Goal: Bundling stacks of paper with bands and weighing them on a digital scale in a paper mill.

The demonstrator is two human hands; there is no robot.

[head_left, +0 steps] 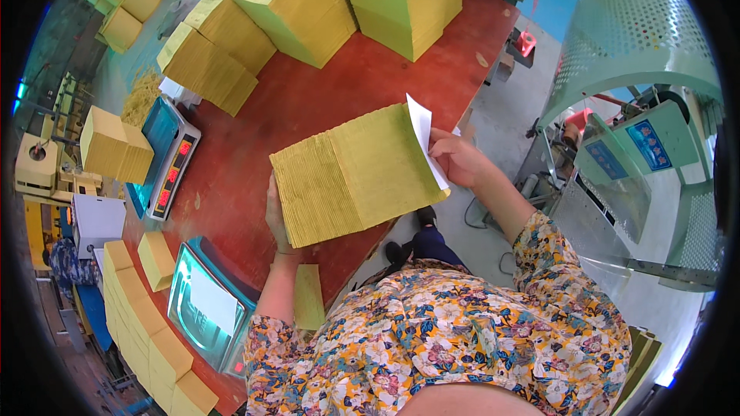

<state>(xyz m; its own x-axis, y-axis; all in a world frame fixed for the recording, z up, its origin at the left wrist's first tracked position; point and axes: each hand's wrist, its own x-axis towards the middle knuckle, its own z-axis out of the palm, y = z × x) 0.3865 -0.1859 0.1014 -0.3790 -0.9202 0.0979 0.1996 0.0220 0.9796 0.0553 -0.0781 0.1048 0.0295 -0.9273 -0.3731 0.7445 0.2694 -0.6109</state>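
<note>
A thick block of yellow paper sheets [351,173] is held up above the red tabletop [231,208], tilted, its ridged sheet edges showing on the left part. My left hand [275,216] grips its left end; the fingers pass partly out of sight underneath. Against the right end stands a white sheet of paper [422,131]. My right hand [456,158] pinches that sheet at its outer side, close to the block. Below my left wrist, a narrow yellow block [309,296] lies near the table's front edge.
Tall yellow paper stacks [297,11] line the table's back. At the left stand a scale with red digits [176,173], a second scale [202,304] bearing a white sheet, and a row of yellow blocks [146,323]. A machine with a perforated green guard [632,38] stands right.
</note>
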